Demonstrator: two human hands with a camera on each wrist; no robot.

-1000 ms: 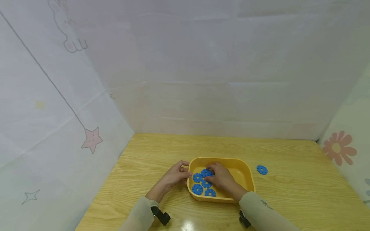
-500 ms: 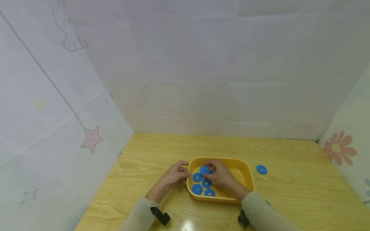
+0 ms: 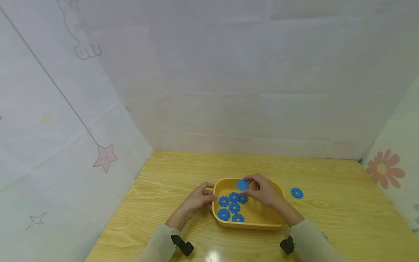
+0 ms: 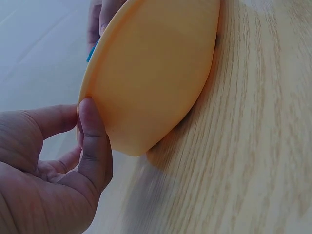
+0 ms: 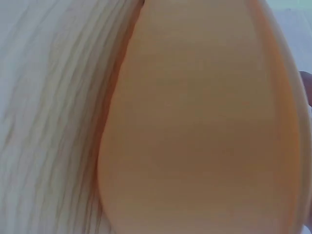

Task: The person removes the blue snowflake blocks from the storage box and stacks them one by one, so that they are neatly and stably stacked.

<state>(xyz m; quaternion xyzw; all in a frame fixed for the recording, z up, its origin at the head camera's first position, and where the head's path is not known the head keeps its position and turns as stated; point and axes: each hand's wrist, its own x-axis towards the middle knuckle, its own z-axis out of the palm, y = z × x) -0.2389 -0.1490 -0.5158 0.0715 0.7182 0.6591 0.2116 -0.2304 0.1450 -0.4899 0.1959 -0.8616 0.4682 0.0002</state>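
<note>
A yellow plastic basin [image 3: 258,226] stands on the wooden table. Several blue notched discs [image 3: 224,214] lie on the left part of its floor. My left hand [image 3: 197,198] grips the basin's left rim; the left wrist view shows thumb and fingers [image 4: 92,141] on either side of the yellow wall [image 4: 156,73]. Over the basin, my right hand [image 3: 263,191] pinches one blue disc [image 3: 243,185] between thumb and fingertips, raised above the others. In the right wrist view the basin's outer wall [image 5: 195,117] hides nearly all of that hand.
One more blue notched disc [image 3: 297,193] lies on the wooden table [image 3: 330,211], right of the basin. Printed cloth walls [image 3: 262,120] rise behind the table and at both sides. Each wrist wears a black strap mount [image 3: 183,245].
My right hand has picked a blue disc out of the group and moved it up and to the right. My left hand keeps its place on the rim.
</note>
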